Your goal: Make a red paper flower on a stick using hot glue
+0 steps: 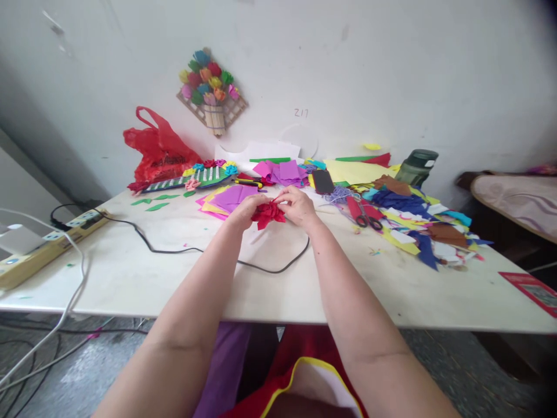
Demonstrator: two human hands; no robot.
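Note:
Between my two hands, above the middle of the white table [278, 296], is a red paper flower [267, 215] with layered, pointed petals. My left hand [248, 213] is closed around its left side. My right hand [299, 206] pinches at the flower's upper right, thumb and finger together on its edge. Just behind my left hand lie stacked purple, yellow and pink paper sheets [235, 197]. A yellow-and-black craft knife [249, 183] rests beyond them. Under my hands a black cable [274, 271] loops across the tabletop.
Scissors [369, 220] and a heap of paper scraps [418, 215] spread over the right side, with a dark phone [322, 182] and a green bottle [416, 167] behind. A red plastic bag [159, 148] and a power strip [56, 247] are at left. Green paper leaves [157, 206] lie nearby.

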